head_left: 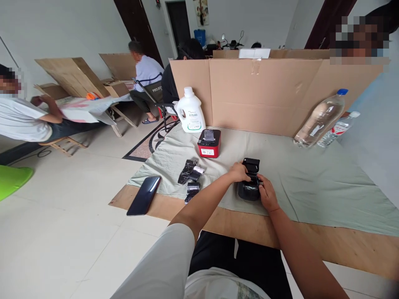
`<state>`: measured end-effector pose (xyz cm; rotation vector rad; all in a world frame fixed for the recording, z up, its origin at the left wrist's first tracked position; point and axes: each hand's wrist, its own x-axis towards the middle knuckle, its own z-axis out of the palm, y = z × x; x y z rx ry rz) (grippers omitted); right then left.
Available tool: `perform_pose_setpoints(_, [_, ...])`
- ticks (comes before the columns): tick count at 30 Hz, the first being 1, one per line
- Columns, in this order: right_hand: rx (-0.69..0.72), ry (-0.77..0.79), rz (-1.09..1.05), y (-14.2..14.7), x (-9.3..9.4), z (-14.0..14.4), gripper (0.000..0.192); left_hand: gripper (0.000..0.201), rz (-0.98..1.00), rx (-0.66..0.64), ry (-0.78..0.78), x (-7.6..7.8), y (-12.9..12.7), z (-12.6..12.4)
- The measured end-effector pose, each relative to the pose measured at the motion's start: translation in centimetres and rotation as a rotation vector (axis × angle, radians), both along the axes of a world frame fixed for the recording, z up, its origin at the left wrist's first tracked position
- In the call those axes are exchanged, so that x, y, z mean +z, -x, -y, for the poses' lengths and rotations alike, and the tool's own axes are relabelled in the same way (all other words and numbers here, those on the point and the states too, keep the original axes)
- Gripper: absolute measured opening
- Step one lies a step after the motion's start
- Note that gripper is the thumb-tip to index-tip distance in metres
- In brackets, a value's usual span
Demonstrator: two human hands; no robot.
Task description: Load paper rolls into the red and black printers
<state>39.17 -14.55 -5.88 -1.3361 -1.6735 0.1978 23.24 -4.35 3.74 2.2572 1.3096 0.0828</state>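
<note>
in the head view i see my left hand and my right hand clamped on either side of a small black printer, lid up, near the front edge of the table on a green cloth. a red printer sits further back, paper rolls lie to its left, and a phone overhangs the left corner.

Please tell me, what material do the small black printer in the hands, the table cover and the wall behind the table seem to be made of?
The black printer, held by the left hand and right hand, looks like moulded plastic with a slight sheen. The table cover seems to be thin grey-green cloth, since it creases. The back wall is brown corrugated cardboard, with fold lines and tape.
</note>
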Motion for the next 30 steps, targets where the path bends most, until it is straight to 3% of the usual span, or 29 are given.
perform_pose_setpoints(5, [-0.028, 0.073, 0.000, 0.1, 0.1, 0.0, 0.043, 0.029, 0.384, 0.113, 0.212, 1.1, 1.6, -0.3])
perform_pose_setpoints(7, [-0.030, 0.090, -0.011, 0.1, 0.1, 0.0, 0.043, 0.030, 0.572, 0.145, 0.352, 2.1, 4.0, -0.2])
perform_pose_setpoints(10, [-0.025, 0.091, -0.025, 0.1, 0.1, 0.0, 0.041, 0.042, 0.707, 0.129, 0.553, 4.1, 10.0, 0.2])
perform_pose_setpoints(12, [-0.028, 0.097, -0.032, 0.1, 0.1, 0.0, 0.041, 0.046, 0.639, 0.123, 0.566, 5.2, 15.3, 0.7])
perform_pose_setpoints(15, [-0.045, 0.110, -0.043, 0.2, 0.2, -0.1, 0.042, 0.045, 0.436, 0.220, 0.449, 5.7, 23.1, 1.6])
perform_pose_setpoints(19, [-0.050, 0.101, -0.045, 0.2, 0.2, -0.1, 0.040, 0.038, 0.142, 0.393, 0.286, 3.8, 30.0, 3.1])
perform_pose_setpoints(23, [-0.048, 0.092, -0.034, 0.2, 0.2, -0.1, 0.040, 0.036, -0.122, 0.470, 0.133, 1.1, 30.7, 4.7])
perform_pose_setpoints(27, [-0.047, 0.095, -0.031, 0.3, 0.2, -0.1, 0.040, 0.036, -0.248, 0.492, -0.141, 0.4, 27.5, 5.7])
perform_pose_setpoints(30, [-0.050, 0.096, -0.041, 0.3, 0.2, -0.1, 0.040, 0.026, -0.143, 0.347, -0.201, 0.5, 24.2, 5.9])
